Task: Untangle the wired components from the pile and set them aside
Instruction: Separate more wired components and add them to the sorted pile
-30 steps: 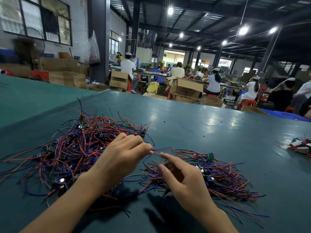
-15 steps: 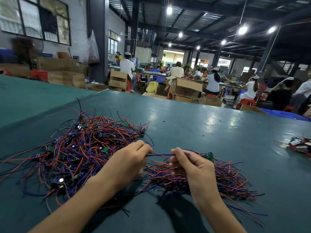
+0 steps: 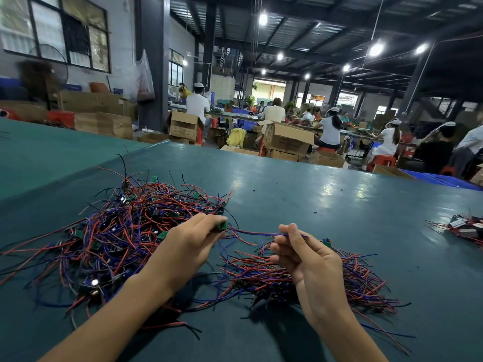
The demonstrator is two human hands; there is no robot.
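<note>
A big tangled pile of red, blue and black wires with small green boards lies on the left of the green table. A smaller, flatter pile of the same wired parts lies to the right. My left hand pinches a small green board between the two piles. Blue and red wires run from that board to my right hand, which pinches them at its fingertips above the right pile.
Another small heap of wired parts lies at the table's right edge. Beyond the far edge stand cardboard boxes and seated workers at long benches. A second green table adjoins on the left.
My hands have drawn apart and lifted slightly. The green board has come out in my left fingers, and the wires now stretch between both hands.
</note>
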